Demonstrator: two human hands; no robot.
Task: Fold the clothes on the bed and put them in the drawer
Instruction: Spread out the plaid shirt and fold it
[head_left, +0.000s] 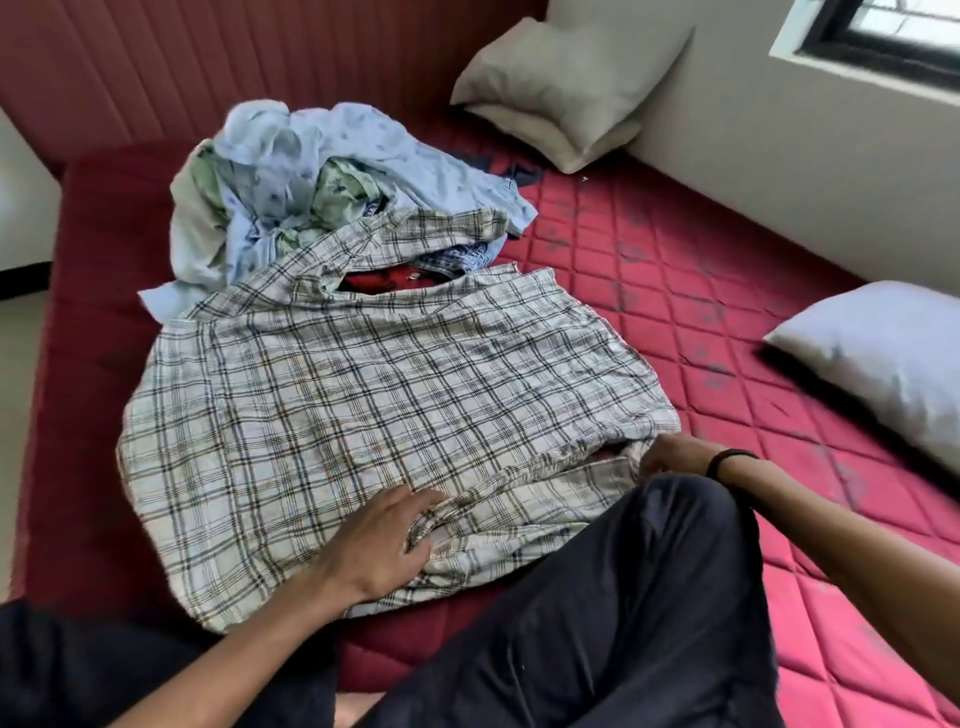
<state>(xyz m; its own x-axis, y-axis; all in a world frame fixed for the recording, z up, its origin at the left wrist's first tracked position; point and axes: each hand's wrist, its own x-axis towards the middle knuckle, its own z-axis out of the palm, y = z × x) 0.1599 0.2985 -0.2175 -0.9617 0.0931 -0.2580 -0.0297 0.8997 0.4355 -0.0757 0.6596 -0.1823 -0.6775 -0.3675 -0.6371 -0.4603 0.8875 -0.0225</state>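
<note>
A cream plaid shirt (363, 395) lies spread out on the red quilted mattress (675, 291), back side up. My left hand (387, 540) rests on its near hem and pinches a fold of the cloth between thumb and fingers. My right hand (670, 460) grips the shirt's right lower corner, its fingers curled and partly hidden behind my knee. Beyond the shirt sits a heap of unfolded clothes (322, 176), light blue and green printed, with a red garment (384, 280) showing under the plaid collar. No drawer is in view.
Two beige pillows (566, 88) lean against the wall at the head. A grey pillow (883, 353) lies at the right. My dark-trousered knee (649, 597) rises in front. The padded red headboard (208, 57) stands behind; a window (883, 31) is top right.
</note>
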